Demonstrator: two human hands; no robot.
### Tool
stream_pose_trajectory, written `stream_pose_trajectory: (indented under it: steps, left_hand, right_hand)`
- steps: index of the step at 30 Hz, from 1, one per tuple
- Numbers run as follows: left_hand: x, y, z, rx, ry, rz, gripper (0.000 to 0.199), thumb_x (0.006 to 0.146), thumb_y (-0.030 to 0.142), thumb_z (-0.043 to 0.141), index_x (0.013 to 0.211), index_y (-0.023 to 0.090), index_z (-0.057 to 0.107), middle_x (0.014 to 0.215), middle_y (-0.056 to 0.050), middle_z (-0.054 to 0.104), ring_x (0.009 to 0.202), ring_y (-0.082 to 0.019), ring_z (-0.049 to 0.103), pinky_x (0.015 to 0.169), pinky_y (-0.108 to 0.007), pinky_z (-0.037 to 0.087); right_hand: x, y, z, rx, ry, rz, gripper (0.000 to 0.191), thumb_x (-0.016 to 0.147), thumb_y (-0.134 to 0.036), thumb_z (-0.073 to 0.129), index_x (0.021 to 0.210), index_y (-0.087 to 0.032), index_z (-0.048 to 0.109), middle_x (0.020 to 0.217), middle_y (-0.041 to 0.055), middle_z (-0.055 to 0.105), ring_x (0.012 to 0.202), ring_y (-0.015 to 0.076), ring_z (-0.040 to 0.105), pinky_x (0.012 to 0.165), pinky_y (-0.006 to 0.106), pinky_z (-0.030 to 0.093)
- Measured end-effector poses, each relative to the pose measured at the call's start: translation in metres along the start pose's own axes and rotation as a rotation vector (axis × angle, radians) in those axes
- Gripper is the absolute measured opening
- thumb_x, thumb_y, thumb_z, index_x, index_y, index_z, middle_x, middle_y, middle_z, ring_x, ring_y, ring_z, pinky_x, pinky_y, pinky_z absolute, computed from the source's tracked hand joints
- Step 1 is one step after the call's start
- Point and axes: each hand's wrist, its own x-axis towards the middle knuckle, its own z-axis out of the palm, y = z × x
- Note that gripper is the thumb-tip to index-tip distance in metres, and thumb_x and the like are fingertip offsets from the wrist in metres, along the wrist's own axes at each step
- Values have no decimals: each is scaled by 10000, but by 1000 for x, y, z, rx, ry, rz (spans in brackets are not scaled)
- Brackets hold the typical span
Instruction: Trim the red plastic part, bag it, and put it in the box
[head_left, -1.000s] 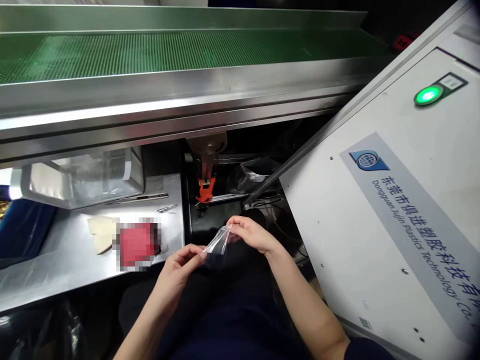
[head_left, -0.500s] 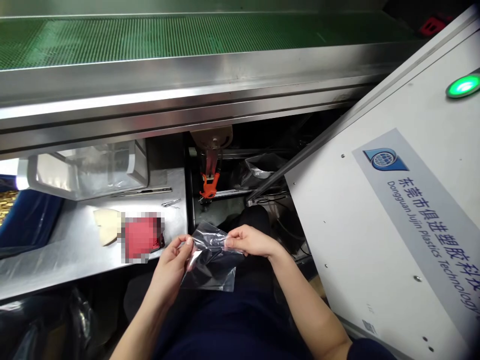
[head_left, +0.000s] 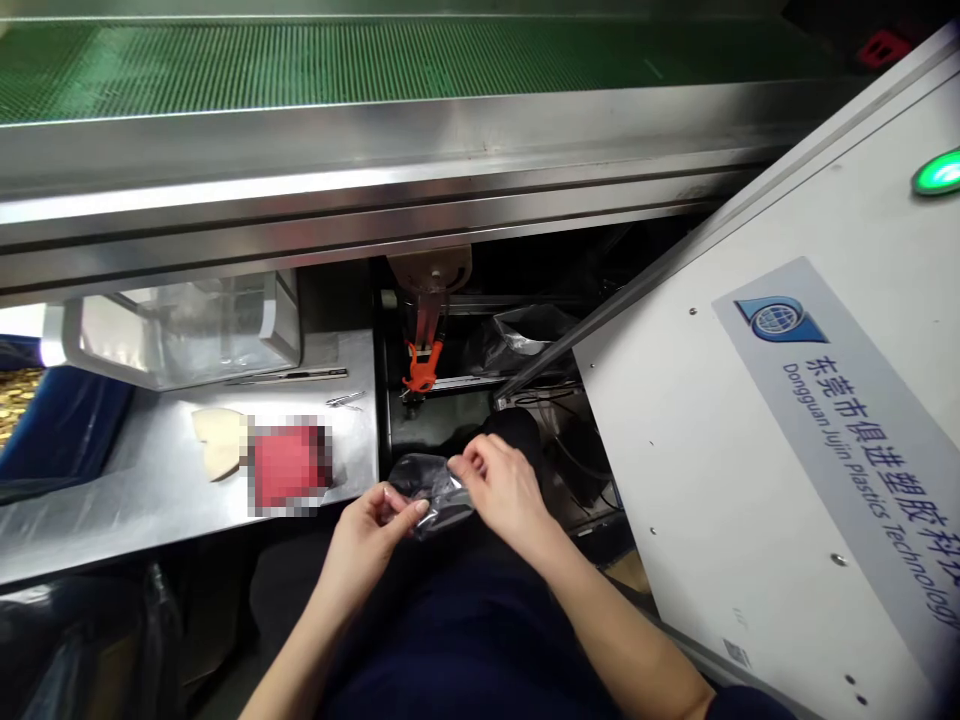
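Observation:
Between my hands, above my lap, is a clear plastic bag (head_left: 429,485), crumpled and partly bunched. My left hand (head_left: 379,525) pinches its lower left part between thumb and fingers. On the other side, my right hand (head_left: 499,488) grips the bag's right edge, with the fingers curled over it. To the left of my left hand a blurred-out red item (head_left: 286,467) lies on the metal table (head_left: 161,500). Beside it rests a flat cream-coloured piece (head_left: 217,442) with a notched edge.
A green conveyor belt (head_left: 375,62) runs across the top behind a metal rail. An orange air gun (head_left: 422,368) hangs below it. A clear bin (head_left: 202,335), a thin knife-like tool (head_left: 300,376) and a blue container (head_left: 67,415) are left; a white machine panel (head_left: 697,430) stands right.
The bag has gone from spread out and hanging down to bunched up between my hands. My left hand has moved right and slightly down; my right hand has turned over the bag.

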Motion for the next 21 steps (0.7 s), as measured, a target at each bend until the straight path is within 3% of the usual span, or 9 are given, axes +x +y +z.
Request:
stream_pose_trajectory:
  steps: [2, 4, 6, 8, 10, 13, 18, 21]
  left_hand:
    - [0, -4, 8, 86, 16, 60, 419, 763, 532, 793, 672, 200, 555, 600, 35, 578, 607, -148, 489, 613, -258, 382]
    - [0, -7, 15, 144, 55, 97, 414, 780, 528, 774, 671, 205, 540, 607, 42, 556, 603, -144, 463, 601, -257, 369]
    - [0, -9, 19, 153, 81, 112, 426, 793, 540, 762, 676, 212, 516, 618, 44, 556, 609, -146, 467, 604, -258, 372]
    - [-1, -9, 23, 143, 88, 132, 427, 808, 539, 750, 688, 219, 495, 628, 48, 550, 609, -145, 462, 601, -257, 373]
    - [-2, -9, 25, 138, 73, 169, 392, 830, 499, 728, 697, 223, 485, 639, 52, 529, 611, -142, 448, 593, -254, 371]
    - [-5, -9, 28, 125, -9, 229, 317, 855, 423, 692, 705, 223, 498, 667, 49, 513, 641, -146, 468, 608, -251, 396]
    - [-12, -14, 19, 16, -79, 234, 379, 852, 431, 729, 698, 225, 450, 671, 49, 519, 653, -143, 504, 638, -251, 428]
    - [-17, -25, 4, -19, 73, 159, 381, 876, 425, 689, 700, 231, 413, 616, 69, 465, 575, -120, 426, 577, -233, 386]
  right_hand:
    - [-15, -13, 5, -143, 11, -76, 282, 994, -520, 603, 965, -244, 654, 1060, 53, 656, 1035, 271, 608, 954, 449, 437]
    - [-27, -23, 6, -312, 108, -119, 345, 988, -543, 604, 1130, -233, 653, 1306, 117, 612, 1254, 339, 535, 1050, 513, 400]
    - [-32, -28, 1, -377, 193, -74, 415, 1003, -548, 571, 1242, -211, 617, 1413, 153, 557, 1314, 352, 507, 1074, 518, 393]
    - [-32, -27, -6, -308, 84, 8, 414, 1022, -586, 507, 1139, -216, 654, 1230, 127, 667, 1116, 314, 635, 945, 455, 468]
    - [-27, -22, -9, -131, -184, 59, 460, 1009, -646, 484, 940, -234, 678, 892, 51, 719, 826, 256, 682, 774, 378, 472]
    - [-14, -9, 2, 131, -456, 57, 444, 961, -664, 565, 880, -244, 687, 707, -9, 694, 694, 202, 666, 680, 302, 436]
    - [-1, 12, 36, 294, -444, 54, 460, 1055, -522, 415, 867, -191, 672, 786, 3, 723, 701, 135, 672, 613, 214, 446]
    - [-4, 17, 42, 277, -316, 71, 395, 1023, -418, 466, 733, -180, 591, 713, -1, 669, 677, 125, 626, 605, 212, 409]
